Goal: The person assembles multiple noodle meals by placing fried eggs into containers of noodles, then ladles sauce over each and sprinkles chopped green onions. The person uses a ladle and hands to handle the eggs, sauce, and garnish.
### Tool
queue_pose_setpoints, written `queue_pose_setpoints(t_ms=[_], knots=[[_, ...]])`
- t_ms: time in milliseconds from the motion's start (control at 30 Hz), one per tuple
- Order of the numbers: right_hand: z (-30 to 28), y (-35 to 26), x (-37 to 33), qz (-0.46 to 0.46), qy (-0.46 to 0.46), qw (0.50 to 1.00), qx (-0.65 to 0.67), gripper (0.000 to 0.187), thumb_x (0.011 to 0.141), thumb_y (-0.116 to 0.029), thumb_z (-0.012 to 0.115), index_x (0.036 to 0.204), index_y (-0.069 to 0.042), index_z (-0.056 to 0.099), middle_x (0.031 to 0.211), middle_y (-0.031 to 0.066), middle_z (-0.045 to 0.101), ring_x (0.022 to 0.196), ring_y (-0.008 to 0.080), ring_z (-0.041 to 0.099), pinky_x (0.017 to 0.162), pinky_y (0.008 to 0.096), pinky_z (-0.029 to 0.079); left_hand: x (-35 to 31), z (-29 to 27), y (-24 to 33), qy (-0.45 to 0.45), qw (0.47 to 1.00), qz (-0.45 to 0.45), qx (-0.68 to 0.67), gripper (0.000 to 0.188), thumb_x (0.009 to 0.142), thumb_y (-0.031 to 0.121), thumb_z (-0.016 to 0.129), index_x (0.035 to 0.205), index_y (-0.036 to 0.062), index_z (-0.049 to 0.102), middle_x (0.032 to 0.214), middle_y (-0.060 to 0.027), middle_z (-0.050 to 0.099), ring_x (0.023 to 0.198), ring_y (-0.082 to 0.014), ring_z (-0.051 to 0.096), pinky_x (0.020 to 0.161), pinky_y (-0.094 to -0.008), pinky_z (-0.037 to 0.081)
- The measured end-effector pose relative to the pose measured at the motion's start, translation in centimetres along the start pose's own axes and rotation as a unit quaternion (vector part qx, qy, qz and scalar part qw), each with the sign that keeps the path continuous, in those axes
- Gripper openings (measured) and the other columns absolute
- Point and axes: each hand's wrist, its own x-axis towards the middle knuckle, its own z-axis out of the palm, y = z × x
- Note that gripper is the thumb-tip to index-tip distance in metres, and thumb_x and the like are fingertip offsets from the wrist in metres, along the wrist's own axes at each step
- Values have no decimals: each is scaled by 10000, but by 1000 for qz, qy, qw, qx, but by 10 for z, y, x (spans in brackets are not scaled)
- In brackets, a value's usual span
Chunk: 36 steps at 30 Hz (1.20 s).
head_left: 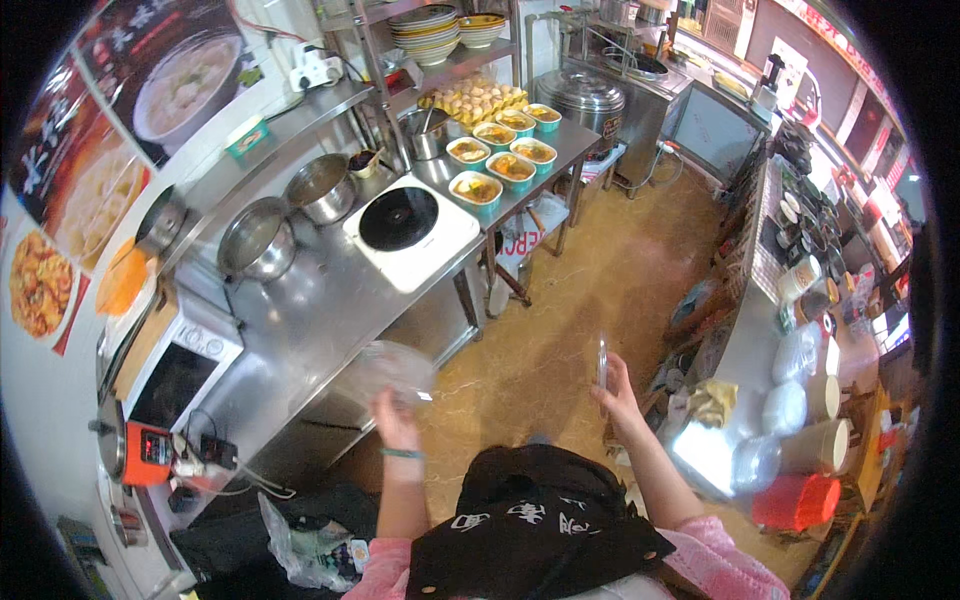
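My left hand (pixel 396 418), with a teal band on the wrist, is closed on a clear plastic lid (pixel 396 370), smeared by motion, beside the steel counter's front edge. In my right hand (pixel 622 395), held up over the floor, is a thin clear piece (pixel 602 358) seen edge-on; it looks like another plastic lid, but its face is hidden. Ahead on the metal table stand several teal tubs (pixel 475 190) with white rims, filled with yellow-orange food and without lids. Both hands are well apart from these tubs.
A white cooktop (pixel 412 225) with a black plate, steel pots (pixel 258 240) and a microwave (pixel 185 365) line the left counter. Eggs in a yellow tray (pixel 475 102) sit behind the tubs. Stacked plastic containers (pixel 785 408) and a red tub (pixel 800 500) crowd the right counter.
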Motion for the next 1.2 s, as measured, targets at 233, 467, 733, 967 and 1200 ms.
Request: queue_pose_setpoints(t_ms=[233,467,733,967,1200], knots=[[-16,-42,249,-39,34,997,-54,767,724,-198,707,1324,-105,237,1217,125,398,1033,231,478,796,357,454,195,2,31,274,958,86,-23,100,784,121,594,767,66,511,645,-19,508,523,-116,428,458,-268,355],[-26,-77,430,-26,69,997,3,805,743,-316,690,1346,-122,194,1290,104,340,1174,269,372,883,436,393,226,73,29,473,799,275,249,340,836,174,568,1099,-23,484,1047,-141,511,950,-244,510,833,-370,453],[-21,-73,562,119,132,916,361,819,726,-478,663,1335,-230,175,1295,129,255,1201,374,320,979,516,299,290,400,-95,-290,932,59,210,153,829,12,518,962,-15,588,958,-62,608,900,-141,569,798,-253,436],[-44,-68,619,207,46,927,309,762,737,-489,656,1298,-171,250,1253,121,333,1122,326,393,916,479,364,352,576,-191,-243,681,217,655,192,817,137,556,929,-13,598,823,-189,620,775,-316,603,675,-391,488],[-78,-87,659,319,-114,892,300,653,774,-478,606,1267,-205,276,1182,40,394,1081,250,440,877,465,377,377,601,-217,-241,613,91,747,169,623,137,686,713,5,630,727,-170,613,721,-347,593,665,-422,483]])
